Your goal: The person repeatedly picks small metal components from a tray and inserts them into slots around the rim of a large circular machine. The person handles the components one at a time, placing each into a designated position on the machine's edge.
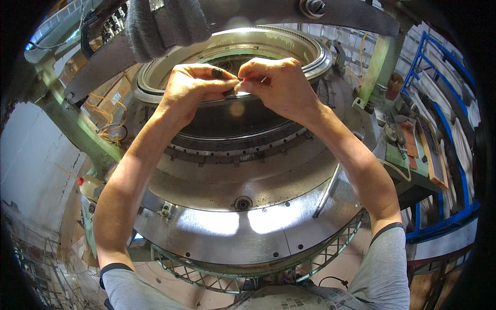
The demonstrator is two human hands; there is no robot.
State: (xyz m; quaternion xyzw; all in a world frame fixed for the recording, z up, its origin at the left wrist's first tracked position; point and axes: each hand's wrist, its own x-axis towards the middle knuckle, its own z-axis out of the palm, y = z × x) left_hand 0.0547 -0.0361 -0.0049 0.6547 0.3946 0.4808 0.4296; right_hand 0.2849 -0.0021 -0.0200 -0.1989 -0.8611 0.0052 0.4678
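My left hand (192, 91) and my right hand (281, 87) are raised above a large round metal machine (243, 178). Their fingertips meet in a close pinch over the near rim of its ring. Whatever lies between them is too small to make out; only a light speck shows there. A black patch or band sits on a finger of my left hand. Behind my hands is the machine's toothed metal ring (318, 54), partly hidden by them.
Grey cloth (165, 26) hangs over a curved metal bar (351, 18) above. Green posts (82, 126) flank the machine. On the right stand a bench (408, 168) with wooden pieces and a blue rack (449, 132) of white rolls. A red-capped bottle (91, 186) is at left.
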